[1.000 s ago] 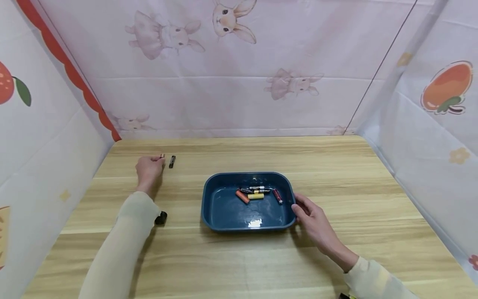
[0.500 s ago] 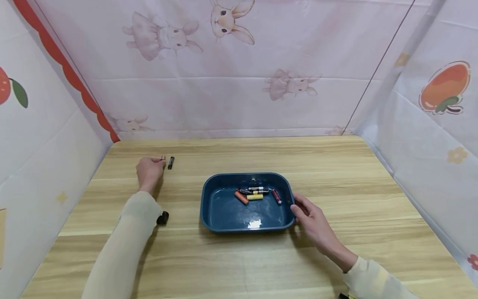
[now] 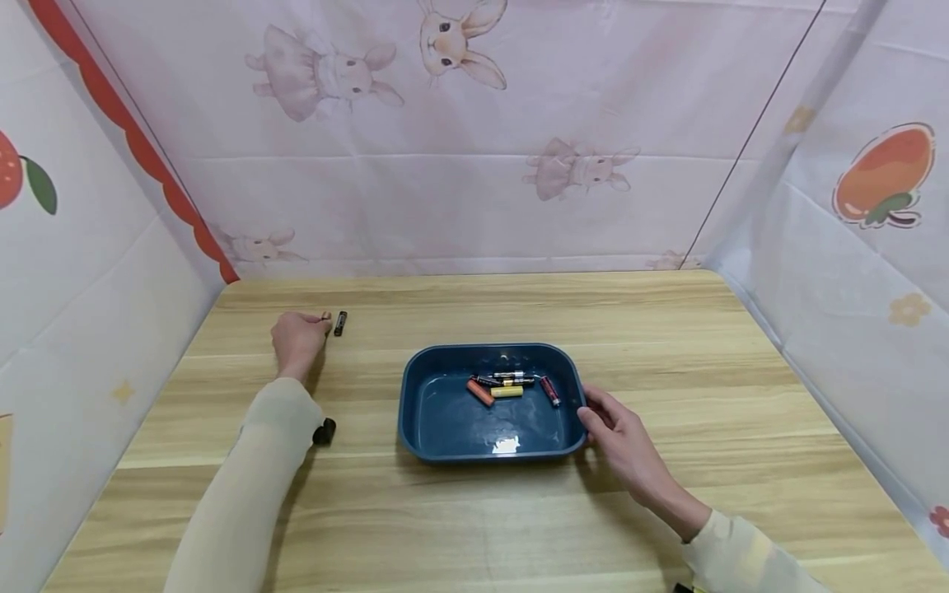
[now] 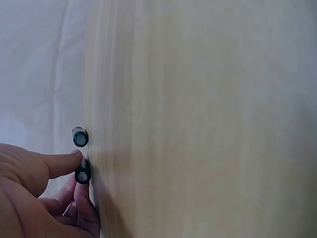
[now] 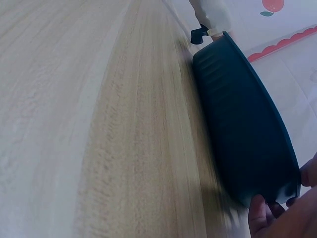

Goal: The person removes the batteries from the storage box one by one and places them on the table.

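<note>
left hand | fingers pinch one battery | second battery just beside | wooden table

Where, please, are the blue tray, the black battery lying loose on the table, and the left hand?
blue tray (image 3: 415, 412), head view, bare floor.
black battery (image 3: 340, 322), head view, mid-body.
left hand (image 3: 296, 339), head view, back of hand.
</note>
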Available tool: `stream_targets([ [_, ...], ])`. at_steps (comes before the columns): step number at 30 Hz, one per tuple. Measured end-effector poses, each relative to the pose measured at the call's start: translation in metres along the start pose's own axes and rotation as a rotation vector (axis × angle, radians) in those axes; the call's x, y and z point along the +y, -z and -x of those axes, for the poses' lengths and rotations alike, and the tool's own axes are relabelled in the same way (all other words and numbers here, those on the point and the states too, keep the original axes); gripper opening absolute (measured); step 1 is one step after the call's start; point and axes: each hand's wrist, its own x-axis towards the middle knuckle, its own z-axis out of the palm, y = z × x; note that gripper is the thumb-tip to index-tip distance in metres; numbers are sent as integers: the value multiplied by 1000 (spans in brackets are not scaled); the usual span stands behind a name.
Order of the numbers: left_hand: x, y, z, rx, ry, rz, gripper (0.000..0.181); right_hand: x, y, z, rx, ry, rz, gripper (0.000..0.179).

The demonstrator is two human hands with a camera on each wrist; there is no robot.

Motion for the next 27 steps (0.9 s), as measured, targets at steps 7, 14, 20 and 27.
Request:
stream_targets([
  [7,2,1,2,-22,4,0,34,0,0,0,9,5,5,46],
  [14,3,2,3,-39,11,-11,38,1,-1,0,11,7,-4,47],
  [20,3,3,4,-39,20,-17,42,1,-1,0,9,3,-5,47],
  [27,7,8,8,-22,37,44,48,0,0,0,0,9,3,48],
])
